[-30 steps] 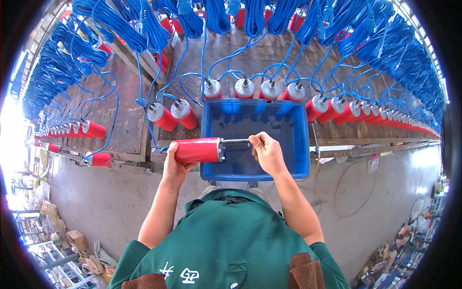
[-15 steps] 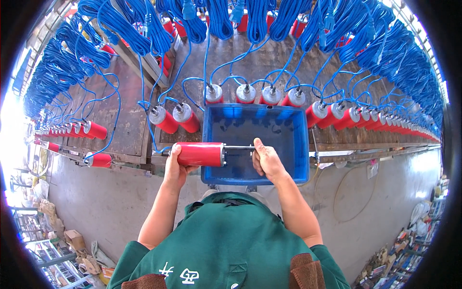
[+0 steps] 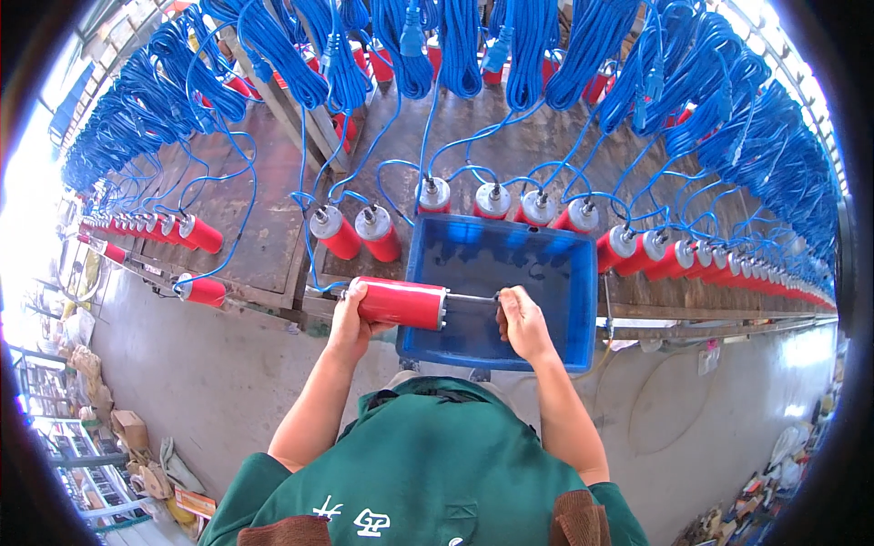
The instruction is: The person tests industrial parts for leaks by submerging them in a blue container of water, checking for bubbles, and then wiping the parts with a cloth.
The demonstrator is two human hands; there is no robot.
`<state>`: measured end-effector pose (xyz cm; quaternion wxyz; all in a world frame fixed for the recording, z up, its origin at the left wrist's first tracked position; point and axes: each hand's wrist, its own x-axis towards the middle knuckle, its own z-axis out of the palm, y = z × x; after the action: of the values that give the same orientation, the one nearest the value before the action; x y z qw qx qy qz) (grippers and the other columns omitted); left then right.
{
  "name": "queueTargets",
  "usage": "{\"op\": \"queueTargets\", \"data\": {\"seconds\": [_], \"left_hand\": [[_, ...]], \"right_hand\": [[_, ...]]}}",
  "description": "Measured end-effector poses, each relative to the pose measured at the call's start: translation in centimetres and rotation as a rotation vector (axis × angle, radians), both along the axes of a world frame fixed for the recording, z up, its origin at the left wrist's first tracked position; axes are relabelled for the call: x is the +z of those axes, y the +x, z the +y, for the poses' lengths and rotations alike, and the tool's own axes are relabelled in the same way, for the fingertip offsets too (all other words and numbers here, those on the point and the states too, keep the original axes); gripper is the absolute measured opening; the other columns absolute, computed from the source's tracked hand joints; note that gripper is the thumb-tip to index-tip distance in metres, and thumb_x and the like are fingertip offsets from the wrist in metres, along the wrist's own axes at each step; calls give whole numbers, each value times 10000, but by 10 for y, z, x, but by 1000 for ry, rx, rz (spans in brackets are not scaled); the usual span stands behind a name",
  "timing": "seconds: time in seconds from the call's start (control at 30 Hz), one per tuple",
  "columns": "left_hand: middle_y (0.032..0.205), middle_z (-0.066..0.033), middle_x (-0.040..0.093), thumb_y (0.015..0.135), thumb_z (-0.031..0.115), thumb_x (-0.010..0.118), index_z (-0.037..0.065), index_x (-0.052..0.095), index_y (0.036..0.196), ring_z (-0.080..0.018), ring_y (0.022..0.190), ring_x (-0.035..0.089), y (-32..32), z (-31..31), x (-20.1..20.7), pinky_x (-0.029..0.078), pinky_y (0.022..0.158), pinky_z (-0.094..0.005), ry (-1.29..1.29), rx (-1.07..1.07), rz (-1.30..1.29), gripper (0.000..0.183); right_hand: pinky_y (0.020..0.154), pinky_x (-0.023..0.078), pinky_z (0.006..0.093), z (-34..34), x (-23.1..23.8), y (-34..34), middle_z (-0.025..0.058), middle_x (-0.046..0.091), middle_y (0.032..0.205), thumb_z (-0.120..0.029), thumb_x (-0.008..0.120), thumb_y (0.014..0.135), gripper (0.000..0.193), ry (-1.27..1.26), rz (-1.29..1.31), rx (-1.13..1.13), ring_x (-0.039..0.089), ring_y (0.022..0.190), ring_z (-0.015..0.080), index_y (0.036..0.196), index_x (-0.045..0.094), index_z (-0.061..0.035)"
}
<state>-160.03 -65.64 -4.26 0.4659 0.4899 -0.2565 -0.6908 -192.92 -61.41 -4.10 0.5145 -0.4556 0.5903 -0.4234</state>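
At centre, one red cylinder (image 3: 401, 303) lies level, its left end grasped by the left hand (image 3: 350, 320). The right hand (image 3: 523, 323), fingers curled, grips one rod (image 3: 472, 298) at its right end, over one bin (image 3: 584, 305). Two more cylinders (image 3: 339, 239) stand left of the bin; four others (image 3: 492, 204) line its top edge.

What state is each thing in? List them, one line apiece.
Red cylinder: held on its side
Metal rod: at the cylinder's right end
Left hand: closed around the cylinder
Right hand: closed on the rod
Blue tub: open-topped; contents unclear
Table cylinders: capped, cabled
Blue cables: mostly coiled in bundles
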Motion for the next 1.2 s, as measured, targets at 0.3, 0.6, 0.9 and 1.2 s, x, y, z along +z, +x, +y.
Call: {"op": "queueTargets", "data": {"seconds": [0.3,0.6,0.9,1.2], "left_hand": [[1175,-109,730,1003,472,639,86,609,1283,-262,1027,755,0,1,-2,664,820,-474,12,-2,20,478],[1200,-98,730,979,551,659,128,596,1293,-248,1063,744,2,3,-6,656,866,-472,4,16,30,530],[1204,-117,734,988,525,657,93,598,1308,-270,1068,752,-1,-1,-12,659,860,-514,-27,29,13,540],[1223,-139,741,992,589,617,77,612,1322,-291,1069,762,-2,0,-6,656,864,-485,1,-16,-14,609]], "right_hand": [[662,558,285,-11,13,-8,100,720,917,-155,687,1053,163,-454,377,97,702,806,181,1163,710,-36],[702,555,260,-6,10,-4,88,736,864,-178,692,1057,262,21,-277,148,685,734,141,1246,613,-15],[537,466,271,-29,4,-7,27,625,673,-365,567,1124,415,465,-310,49,589,550,122,965,709,-9],[834,592,361,-15,12,-17,136,771,1025,-231,724,1022,325,-707,599,226,742,922,327,1281,702,-36]]}}
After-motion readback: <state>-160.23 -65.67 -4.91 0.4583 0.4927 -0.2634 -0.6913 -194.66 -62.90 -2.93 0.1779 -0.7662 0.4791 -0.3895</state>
